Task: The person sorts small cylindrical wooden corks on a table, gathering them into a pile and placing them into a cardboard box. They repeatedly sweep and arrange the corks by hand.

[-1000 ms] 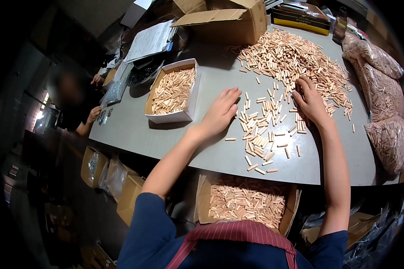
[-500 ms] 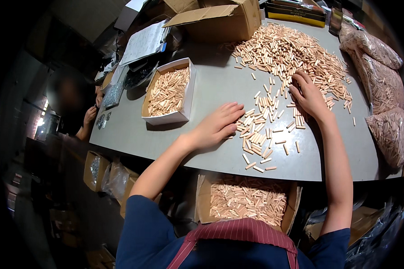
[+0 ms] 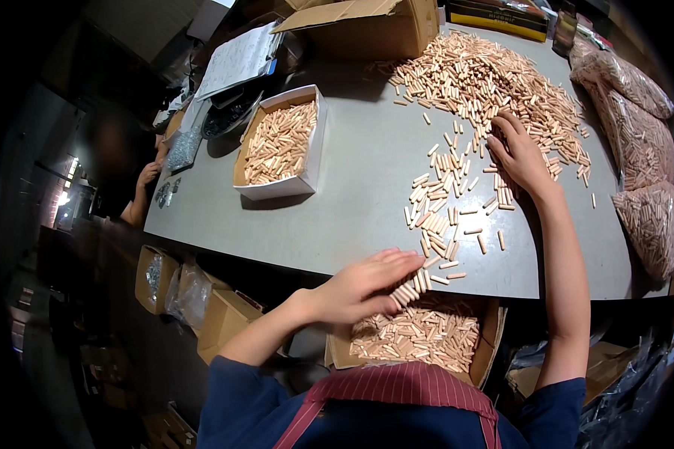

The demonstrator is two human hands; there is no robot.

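At the table's front edge, my left hand point(image 3: 374, 280) has its fingers stretched flat beside a cluster of short wooden dowels point(image 3: 416, 286). Some of these lie right at the edge, over the open cardboard box point(image 3: 338, 352) below, which holds many more dowels point(image 3: 419, 337). Farther right, my right hand point(image 3: 520, 157) rests with slightly curved, parted fingers at the near side of a large dowel heap point(image 3: 494, 82). Between the two hands, loose dowels point(image 3: 445, 179) are spread over the grey table point(image 3: 359, 150). Neither hand grips anything that I can see.
A white box point(image 3: 314, 146) full of dowels stands left of centre, beside a clipboard with paper point(image 3: 236, 63). Clear bags of dowels point(image 3: 636, 127) line the right edge. A large carton point(image 3: 359, 34) sits at the back. Another person's hand point(image 3: 150, 173) is at the far left.
My left hand has moved toward me, from the middle of the table to its front edge, with dowels shifting along beside it. The right hand has stayed nearly in place by the heap.
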